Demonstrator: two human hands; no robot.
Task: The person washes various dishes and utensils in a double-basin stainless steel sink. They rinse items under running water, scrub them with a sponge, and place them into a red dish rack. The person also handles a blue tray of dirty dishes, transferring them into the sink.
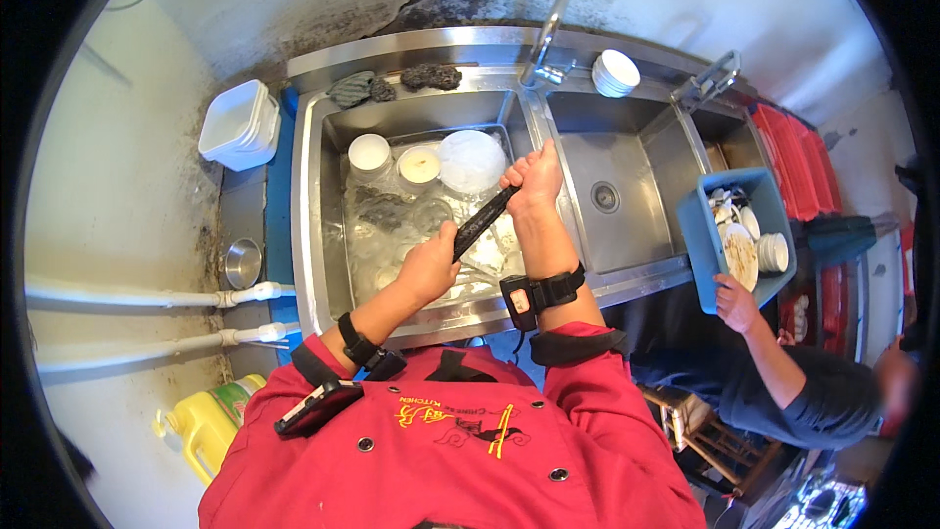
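Over the left basin of a steel sink, a dark, wet-looking strip, apparently a twisted cloth, is stretched between my two fists. My left hand grips its lower end, and my right hand grips the upper end near the divider. Below them, cloudy water fills the basin. A white bowl, a bowl with pale yellow contents and a larger round white dish sit toward the back. Another dark cloth lies in the water at the left.
Scrubbing pads and a chrome faucet line the back ledge, with stacked white bowls beside them. At right, a co-worker's hand touches a blue tub of dirty dishes. A white bucket stands left; a yellow jug sits lower left.
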